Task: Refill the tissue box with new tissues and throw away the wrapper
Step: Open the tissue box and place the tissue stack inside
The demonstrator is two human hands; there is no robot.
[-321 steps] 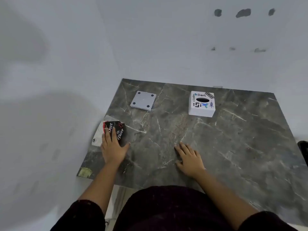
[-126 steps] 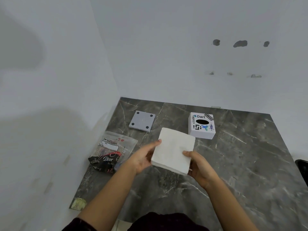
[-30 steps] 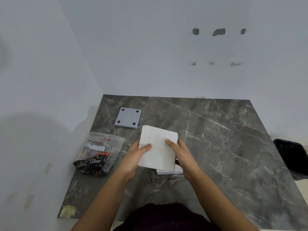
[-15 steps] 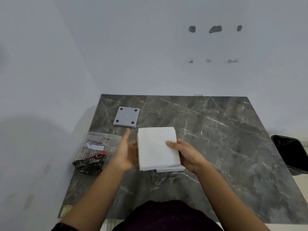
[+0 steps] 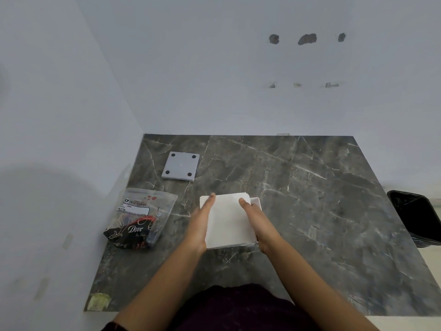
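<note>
On the dark marble bench (image 5: 310,199), near the middle and a little toward the front edge, the white stack of tissues (image 5: 228,220) sits on top of the tissue box (image 5: 255,202), of which only a thin white rim shows at the right and lower side. The left hand (image 5: 199,225) lies flat along the left edge of the stack and the right hand (image 5: 259,222) along the right edge; the fingers (image 5: 210,201) of both are stretched almost straight and press the stack from the two sides, so they clamp it between the palms instead of closing around it. The tissues look very light and soft, and the stack can bend, fan out or lose its upper sheets, so I think it is best to hold it at the two long sides with even and gentle pressure, and to keep it square over the opening while it goes down. The plastic wrapper (image 5: 140,220), with dark print, lies apart near the left edge; it seems thin, crinkly and a bit slippery. A grey square plate (image 5: 181,166) rests toward the back left corner, and a black bin (image 5: 416,218) stands beyond the right edge
</note>
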